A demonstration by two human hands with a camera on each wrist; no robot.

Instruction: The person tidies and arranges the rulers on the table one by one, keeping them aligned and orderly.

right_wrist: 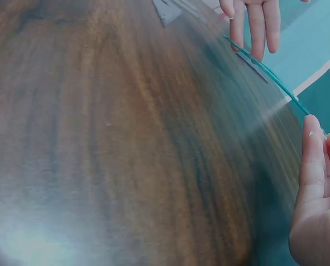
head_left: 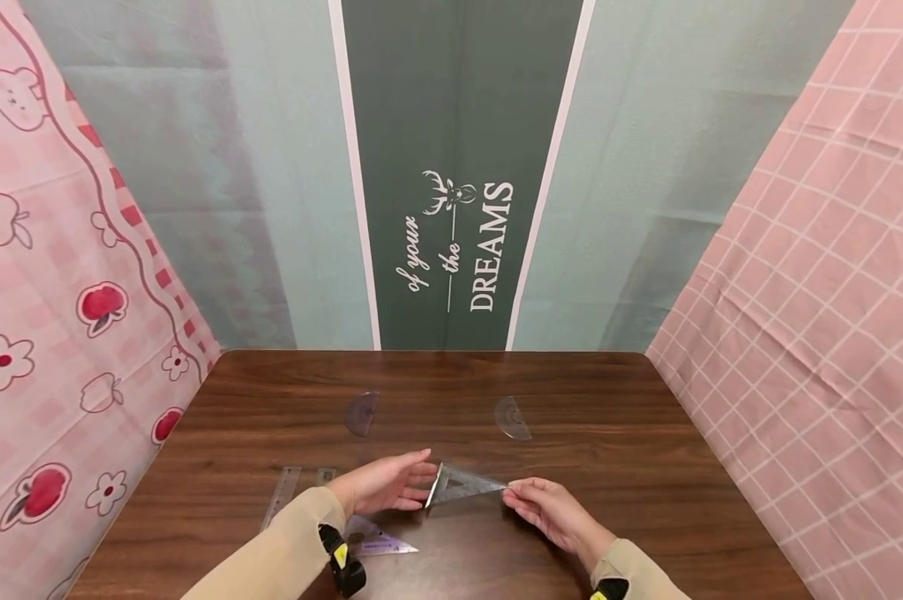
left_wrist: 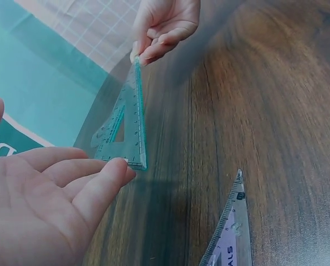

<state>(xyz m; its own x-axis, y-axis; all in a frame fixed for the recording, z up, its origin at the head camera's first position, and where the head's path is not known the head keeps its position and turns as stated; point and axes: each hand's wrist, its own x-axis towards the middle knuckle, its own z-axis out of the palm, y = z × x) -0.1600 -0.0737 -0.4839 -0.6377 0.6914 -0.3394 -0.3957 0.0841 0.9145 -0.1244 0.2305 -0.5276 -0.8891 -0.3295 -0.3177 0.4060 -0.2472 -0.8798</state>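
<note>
A clear, green-edged set square [head_left: 466, 485] is held above the table by my right hand [head_left: 549, 510], which pinches its pointed tip between thumb and fingers. My left hand [head_left: 391, 483] is at the other end, palm turned up and fingers extended against the short edge. In the left wrist view, those straight fingers [left_wrist: 92, 183] meet that edge of the set square [left_wrist: 132, 119]. Seen from the right wrist, the set square [right_wrist: 270, 75] appears almost edge-on. A second set square with a purple panel [head_left: 380, 537] lies on the table, partly hidden behind my left wrist.
Two protractors lie farther back, a purplish one [head_left: 362, 413] on the left and a clear one [head_left: 512, 417] on the right. A clear ruler [head_left: 282, 493] lies beside my left forearm, with another clear piece [head_left: 326, 476] near it. Curtains surround the wooden table [head_left: 631, 450].
</note>
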